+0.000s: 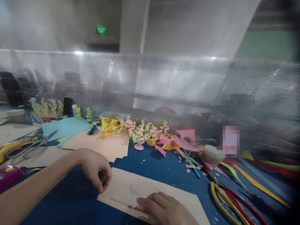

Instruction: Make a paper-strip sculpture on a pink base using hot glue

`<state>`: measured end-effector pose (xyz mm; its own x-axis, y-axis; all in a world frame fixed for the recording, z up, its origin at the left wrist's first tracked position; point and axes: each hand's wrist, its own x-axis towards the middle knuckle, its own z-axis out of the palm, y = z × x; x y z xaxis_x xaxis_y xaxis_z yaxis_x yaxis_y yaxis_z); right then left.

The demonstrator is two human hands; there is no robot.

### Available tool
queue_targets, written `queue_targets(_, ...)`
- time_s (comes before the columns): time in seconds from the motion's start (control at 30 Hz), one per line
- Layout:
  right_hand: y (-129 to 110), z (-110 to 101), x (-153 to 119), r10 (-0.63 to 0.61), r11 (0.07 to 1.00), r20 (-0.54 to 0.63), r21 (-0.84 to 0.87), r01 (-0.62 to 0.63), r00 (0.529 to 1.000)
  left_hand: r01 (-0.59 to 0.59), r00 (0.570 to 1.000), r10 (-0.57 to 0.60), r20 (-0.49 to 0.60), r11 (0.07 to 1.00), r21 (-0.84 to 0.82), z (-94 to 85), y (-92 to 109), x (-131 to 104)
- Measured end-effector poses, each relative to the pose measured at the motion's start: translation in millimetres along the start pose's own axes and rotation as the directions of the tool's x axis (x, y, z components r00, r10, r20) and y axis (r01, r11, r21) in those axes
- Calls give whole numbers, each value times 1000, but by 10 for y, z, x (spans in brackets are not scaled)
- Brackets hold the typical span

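Observation:
A pale sheet of paper [150, 184] lies on the blue table in front of me, with a narrow folded strip along its near edge. My left hand [98, 170] is at the sheet's left end, fingers curled in towards the thumb near the folded corner. Whether anything is between those fingertips is hidden. My right hand [166, 207] lies flat with fingers stretched over the paper, touching it near the fold. The lower part of that hand is cut off by the frame's bottom edge.
Behind the sheet are pale paper sheets [98, 143], blue paper [67, 126] and several curled paper pieces [142, 131]. Grey scissors [35, 148] lie left; yellow-handled scissors [217, 190], a tub [212, 154] and paper strips [260, 184] lie right. A perforated panel [178, 84] stands behind.

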<state>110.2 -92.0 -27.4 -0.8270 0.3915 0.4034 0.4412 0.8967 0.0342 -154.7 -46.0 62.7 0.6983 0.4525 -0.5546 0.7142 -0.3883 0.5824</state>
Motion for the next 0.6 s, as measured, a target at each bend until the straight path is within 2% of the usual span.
queue_targets(0.07,-10,156,74,18,999,-24,-25,-19,1000,-4,1000,3,-30,1000,-23,-10,1,-15)
queue_targets(0.13,-30,203,127,46,999,4,15,-46,999,-15,996,11,-84,999,-51,-20,9,-22)
queue_targets(0.2,-67,122,168,108,984,86,134,-119,990,-34,980,21,-197,997,-65,-30,15,-18)
queue_targets(0.3,-112,-186,215,222,866,173,417,-275,960,-125,909,39,-415,975,-182,-47,-1,11)
queue_targets(0.37,-101,-439,230,305,714,167,612,-341,938,-265,858,32,-512,882,-389,-57,-18,47)
queue_targets(0.4,-83,-557,233,357,619,170,693,-369,919,-342,838,22,-546,799,-494,-60,-18,68)
queue_targets(0.47,-31,-745,233,478,386,153,848,-363,865,-451,823,5,-568,614,-648,-52,23,112)
queue_targets(0.53,21,-844,231,619,135,137,952,-276,773,-495,839,46,-542,478,-726,-13,122,166)
queue_targets(0.6,57,-858,233,736,-43,149,984,-174,660,-528,843,145,-518,401,-748,74,250,251)
